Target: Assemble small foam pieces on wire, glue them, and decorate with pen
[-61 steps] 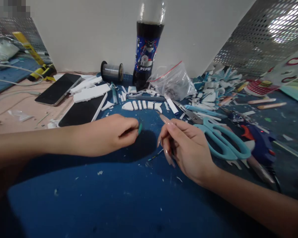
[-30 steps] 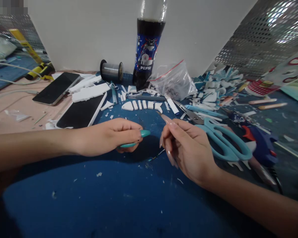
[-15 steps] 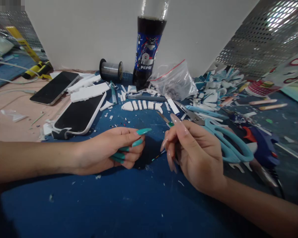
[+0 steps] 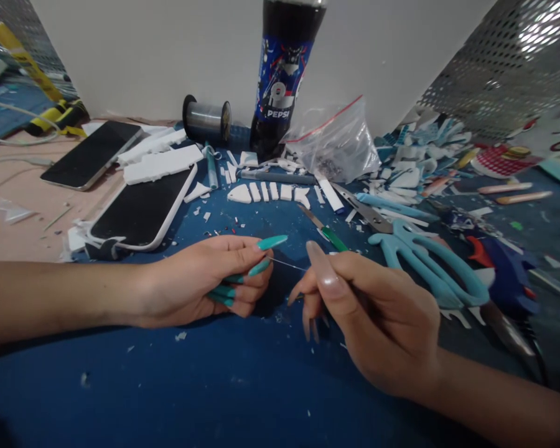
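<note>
- While a thin line [image 4: 287,264] is pinched by the left hand [image 4: 205,283] at the centre of the frame, it is met right of centre by the curled right hand [image 4: 378,317]; whether it is gripped there cannot be told.
- Above the right hand, a green-handled knife [image 4: 333,238] is laid near blue scissors [image 4: 404,235].
- White pieces [image 4: 239,193] are lined up beyond.
- Behind them, at upper centre, a spool [image 4: 205,122] and bottle [image 4: 280,87] are placed.

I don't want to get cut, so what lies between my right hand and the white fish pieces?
In the head view, a green-handled knife lies between your right hand and the white fish pieces.
</note>
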{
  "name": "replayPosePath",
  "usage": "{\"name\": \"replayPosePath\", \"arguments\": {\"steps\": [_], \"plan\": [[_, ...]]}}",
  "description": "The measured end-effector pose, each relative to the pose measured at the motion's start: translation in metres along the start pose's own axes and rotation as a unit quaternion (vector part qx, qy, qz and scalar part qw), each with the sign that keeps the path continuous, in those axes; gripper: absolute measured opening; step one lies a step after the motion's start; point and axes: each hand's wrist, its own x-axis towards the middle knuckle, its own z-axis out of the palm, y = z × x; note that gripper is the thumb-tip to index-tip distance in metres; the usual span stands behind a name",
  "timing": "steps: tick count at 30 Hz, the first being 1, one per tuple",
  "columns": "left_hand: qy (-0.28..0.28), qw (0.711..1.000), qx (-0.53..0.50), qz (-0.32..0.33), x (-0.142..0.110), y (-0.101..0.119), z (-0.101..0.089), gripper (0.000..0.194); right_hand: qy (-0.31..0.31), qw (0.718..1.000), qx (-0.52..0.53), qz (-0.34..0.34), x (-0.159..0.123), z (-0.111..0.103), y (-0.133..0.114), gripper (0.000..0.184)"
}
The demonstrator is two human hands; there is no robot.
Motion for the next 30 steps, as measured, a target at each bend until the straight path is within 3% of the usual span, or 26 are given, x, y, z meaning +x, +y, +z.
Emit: {"name": "replayPosePath", "arguments": {"steps": [30], "plan": [[-0.016,1.0,0.007,-0.005,-0.0019,0.0,-0.0023,0.025,-0.01,1.0,0.0,0.019,0.0002,-0.0001,-0.0021,0.026]]}}
